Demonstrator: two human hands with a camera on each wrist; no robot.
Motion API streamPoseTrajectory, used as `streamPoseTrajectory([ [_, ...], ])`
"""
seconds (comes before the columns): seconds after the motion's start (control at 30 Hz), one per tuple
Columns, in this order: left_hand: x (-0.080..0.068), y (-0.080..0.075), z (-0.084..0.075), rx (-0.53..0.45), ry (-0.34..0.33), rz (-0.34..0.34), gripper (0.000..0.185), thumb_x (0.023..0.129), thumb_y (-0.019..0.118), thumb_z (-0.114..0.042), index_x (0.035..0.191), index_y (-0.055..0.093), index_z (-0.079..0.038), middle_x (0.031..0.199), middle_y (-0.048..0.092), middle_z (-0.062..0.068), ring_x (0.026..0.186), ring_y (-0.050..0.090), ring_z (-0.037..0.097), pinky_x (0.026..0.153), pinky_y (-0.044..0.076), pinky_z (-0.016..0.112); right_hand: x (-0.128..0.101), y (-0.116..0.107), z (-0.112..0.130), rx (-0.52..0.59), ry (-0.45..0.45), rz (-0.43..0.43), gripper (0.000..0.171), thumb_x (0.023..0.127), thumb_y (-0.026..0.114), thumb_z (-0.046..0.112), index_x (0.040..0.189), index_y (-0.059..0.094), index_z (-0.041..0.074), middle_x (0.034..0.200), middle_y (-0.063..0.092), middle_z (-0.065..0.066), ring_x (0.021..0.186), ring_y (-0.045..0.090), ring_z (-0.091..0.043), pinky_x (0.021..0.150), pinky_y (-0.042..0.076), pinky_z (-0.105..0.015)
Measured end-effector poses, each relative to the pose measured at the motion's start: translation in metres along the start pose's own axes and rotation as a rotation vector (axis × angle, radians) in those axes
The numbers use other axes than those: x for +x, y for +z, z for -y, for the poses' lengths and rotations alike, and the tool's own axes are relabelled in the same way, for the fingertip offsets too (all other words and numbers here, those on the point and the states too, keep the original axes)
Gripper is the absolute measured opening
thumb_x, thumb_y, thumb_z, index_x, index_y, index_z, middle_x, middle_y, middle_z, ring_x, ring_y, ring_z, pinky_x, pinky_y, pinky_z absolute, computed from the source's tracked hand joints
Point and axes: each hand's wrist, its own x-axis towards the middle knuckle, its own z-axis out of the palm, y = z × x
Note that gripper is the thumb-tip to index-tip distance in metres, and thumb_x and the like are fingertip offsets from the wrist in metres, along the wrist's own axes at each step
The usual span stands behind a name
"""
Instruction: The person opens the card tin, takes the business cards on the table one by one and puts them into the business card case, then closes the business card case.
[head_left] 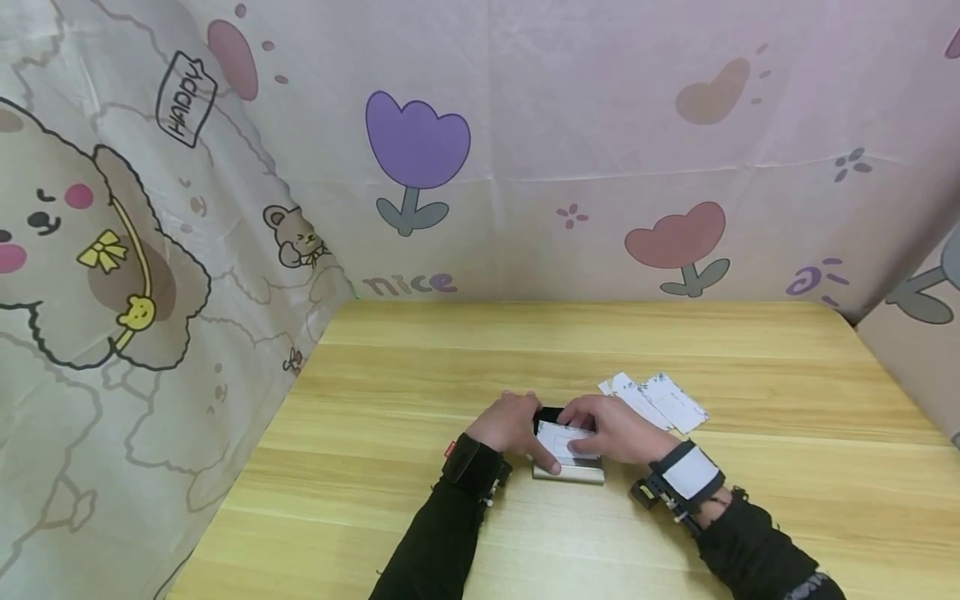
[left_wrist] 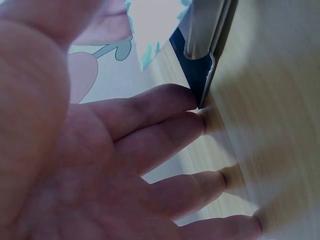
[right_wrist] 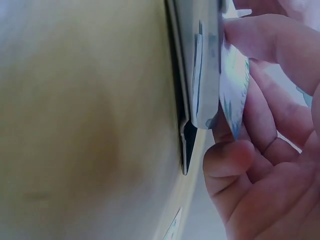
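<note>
A flat silver card case (head_left: 570,474) with a dark inside lies on the wooden table (head_left: 525,350) in front of me. My left hand (head_left: 512,422) rests at its left side, with straight fingers (left_wrist: 165,107) touching the table and the case's corner (left_wrist: 201,75). The thumb lies along the case's left edge. My right hand (head_left: 609,427) pinches a white card (head_left: 562,439) with a printed pattern, and the card lies over the case. In the right wrist view the card (right_wrist: 234,85) sits between thumb and fingers beside the case's edge (right_wrist: 189,135).
Two or three loose white cards (head_left: 654,400) with leafy print lie on the table just right of my hands. Patterned cloth walls (head_left: 420,150) close in the table at the back and on both sides. The table's near edge lies under my forearms.
</note>
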Motion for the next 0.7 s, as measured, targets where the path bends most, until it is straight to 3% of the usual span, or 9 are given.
streamPoseTrajectory([
  [0.2,-0.0013,-0.0006,-0.0007,-0.015,-0.008,-0.004,0.085,0.06,0.101,-0.045,0.127,0.065,-0.008,0.109,0.063,0.007,0.096,0.055,0.019,0.074,0.052,0.035,-0.0012,-0.0007,0.0003,0.038,-0.002,0.031,0.022,0.086,0.084,0.016,0.107,0.076,0.017,0.092,0.068,0.009,0.084,0.059,-0.01,0.072,0.05,-0.028],
  [0.7,-0.0036,-0.001,-0.0027,-0.005,-0.019,-0.001,0.092,0.062,0.1,-0.046,0.137,0.062,-0.008,0.124,0.065,0.012,0.108,0.059,0.024,0.081,0.056,0.039,-0.0035,-0.001,-0.0002,0.026,-0.029,0.055,0.021,0.089,0.082,0.015,0.11,0.08,0.015,0.102,0.069,0.005,0.089,0.061,-0.011,0.075,0.052,-0.028],
])
